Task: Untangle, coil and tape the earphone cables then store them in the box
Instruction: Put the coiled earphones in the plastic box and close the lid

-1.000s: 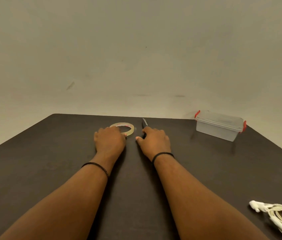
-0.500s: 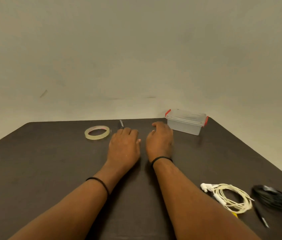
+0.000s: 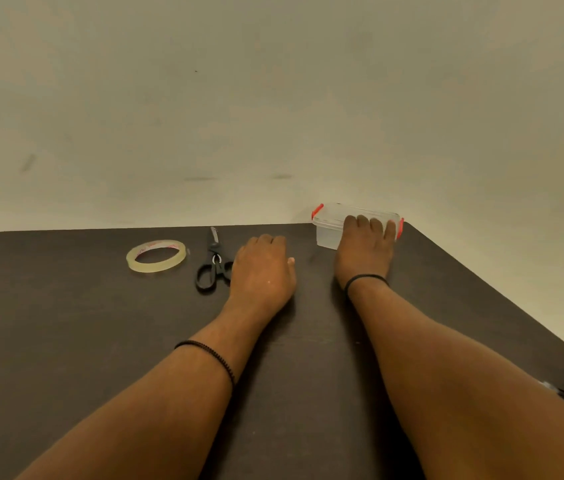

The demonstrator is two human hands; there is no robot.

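Fingers of the right hand (image 3: 365, 252) are laid, slightly spread, over the clear plastic box with red latches (image 3: 329, 230) at the table's far edge; the left hand (image 3: 262, 268) rests loosely curled, empty, beside the black-handled scissors (image 3: 212, 263). The box is being fetched; unlatching seems next. Only a dark blur at the right edge may be cable.

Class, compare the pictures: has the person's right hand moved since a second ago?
Yes. The right hand has left the scissors and gone right and away, and its fingers now lie on the clear box at the table's far corner.
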